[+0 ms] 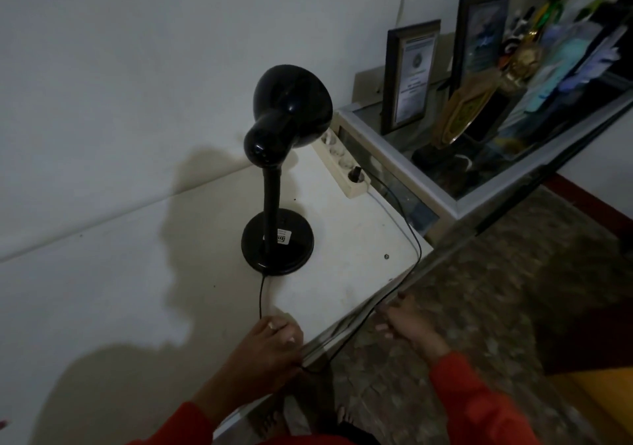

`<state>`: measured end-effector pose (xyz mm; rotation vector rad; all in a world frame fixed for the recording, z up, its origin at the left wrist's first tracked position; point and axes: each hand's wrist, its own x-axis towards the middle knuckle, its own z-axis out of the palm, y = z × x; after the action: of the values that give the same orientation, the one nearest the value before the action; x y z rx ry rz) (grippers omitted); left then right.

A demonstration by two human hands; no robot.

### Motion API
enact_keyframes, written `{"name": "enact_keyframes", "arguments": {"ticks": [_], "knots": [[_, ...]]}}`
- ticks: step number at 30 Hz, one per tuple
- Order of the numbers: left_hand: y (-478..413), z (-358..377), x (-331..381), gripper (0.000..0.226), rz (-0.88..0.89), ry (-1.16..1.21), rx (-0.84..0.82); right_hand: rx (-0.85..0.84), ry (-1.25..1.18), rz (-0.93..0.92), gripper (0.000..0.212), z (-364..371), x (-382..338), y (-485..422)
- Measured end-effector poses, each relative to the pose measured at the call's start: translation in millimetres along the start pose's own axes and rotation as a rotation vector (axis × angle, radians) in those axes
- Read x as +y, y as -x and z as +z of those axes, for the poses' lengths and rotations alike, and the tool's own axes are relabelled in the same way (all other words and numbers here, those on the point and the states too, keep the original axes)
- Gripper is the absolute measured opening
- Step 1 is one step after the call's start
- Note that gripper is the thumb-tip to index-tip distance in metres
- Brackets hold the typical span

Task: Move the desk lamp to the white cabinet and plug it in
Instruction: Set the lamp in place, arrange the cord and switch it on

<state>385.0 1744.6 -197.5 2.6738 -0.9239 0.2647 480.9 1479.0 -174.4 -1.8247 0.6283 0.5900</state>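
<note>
Black lamp [277, 170] standing on white cabinet [342, 273], plug [356, 173] sitting in power strip [342, 163], left hand [270, 345] pinching cord [407, 229], right hand [404, 321] hanging loosely open beside the edge

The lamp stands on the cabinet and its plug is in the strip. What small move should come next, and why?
Probably tidy the slack: the left hand could lift the black cord back onto the white cabinet, because the cord droops over the front edge between the desk lamp and the power strip.
</note>
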Motion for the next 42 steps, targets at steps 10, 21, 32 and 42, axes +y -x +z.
{"name": "enact_keyframes", "arguments": {"ticks": [10, 21, 32, 42], "knots": [[0.3, -40.4, -21.3, 0.036, -0.283, 0.104, 0.265, -0.100, -0.333, -0.093, 0.014, -16.8, -25.3, 6.7], [16.1, -78.3, -95.8, 0.046, -0.495, -0.049, 0.333, -0.120, -0.249, -0.200, 0.024, 22.9, -106.7, 13.5], [42.8, -68.0, -65.4, 0.007, -0.379, 0.134, 0.079, -0.011, 0.129, -0.138, 0.032, 48.8, -107.0, -12.6], [40.7, -66.2, -59.1, 0.021, -0.398, 0.182, 0.015, 0.126, 0.743, -0.434, 0.041, 35.3, -94.2, -9.3]]}}
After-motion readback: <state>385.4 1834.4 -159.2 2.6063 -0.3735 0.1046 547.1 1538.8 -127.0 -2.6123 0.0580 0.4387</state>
